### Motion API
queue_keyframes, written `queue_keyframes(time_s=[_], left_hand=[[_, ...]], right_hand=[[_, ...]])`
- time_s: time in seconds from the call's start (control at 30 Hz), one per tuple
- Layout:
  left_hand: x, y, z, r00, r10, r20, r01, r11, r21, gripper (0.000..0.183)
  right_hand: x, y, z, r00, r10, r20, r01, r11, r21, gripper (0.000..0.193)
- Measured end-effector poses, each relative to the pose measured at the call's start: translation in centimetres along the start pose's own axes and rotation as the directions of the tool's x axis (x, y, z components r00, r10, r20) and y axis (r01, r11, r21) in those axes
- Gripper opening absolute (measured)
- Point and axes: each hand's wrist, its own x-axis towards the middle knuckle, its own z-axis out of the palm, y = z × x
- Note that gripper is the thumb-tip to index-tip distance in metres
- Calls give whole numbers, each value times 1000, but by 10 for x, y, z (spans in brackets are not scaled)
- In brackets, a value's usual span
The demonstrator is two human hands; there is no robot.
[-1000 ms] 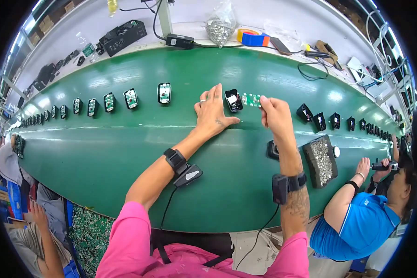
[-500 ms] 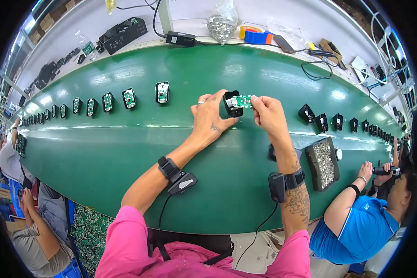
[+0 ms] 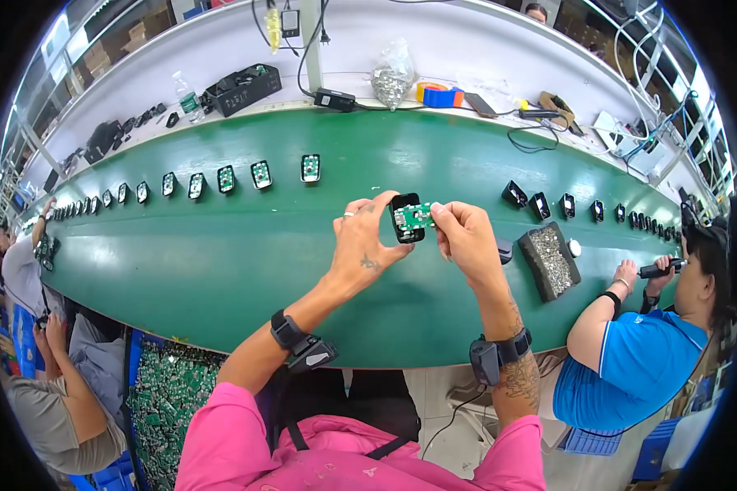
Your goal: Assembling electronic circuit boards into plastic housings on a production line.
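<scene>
My left hand (image 3: 363, 244) grips a small black plastic housing (image 3: 407, 237), its open side turned up toward me. Between the thumb and fingers of my right hand (image 3: 469, 237) is the end of a green circuit board (image 3: 415, 215). The board lies across the mouth of the housing, overlapping its opening; whether it is seated inside I cannot tell. Both hands are held over the green work surface (image 3: 287, 270). My right forearm is near a dark foam tray (image 3: 558, 282) of small metal parts.
Housings with boards inside (image 3: 260, 174) form a row to the left; black housings (image 3: 540, 205) line the right. A bin of circuit boards (image 3: 168, 401) stands low left. A co-worker in blue (image 3: 622, 360) holds a dark tool (image 3: 662, 268) at right. Tape rolls (image 3: 440, 95) lie at the back.
The view has shifted, so the bench appears lower at the back. The housing is tilted more toward me, and the board has moved left, further over its opening.
</scene>
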Motion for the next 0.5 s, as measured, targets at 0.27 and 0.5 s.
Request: queue_keyframes(time_s=[0.27, 0.5], left_hand=[[-37, 20, -30, 996, 42, -81, -42, 999, 1, 71], [-59, 23, -46, 991, 44, -123, -49, 998, -37, 72]], right_hand=[[-41, -20, 20, 1000, -3, 5, 3, 1000, -24, 33], [-69, -29, 33, 999, -24, -26, 23, 999, -31, 32]])
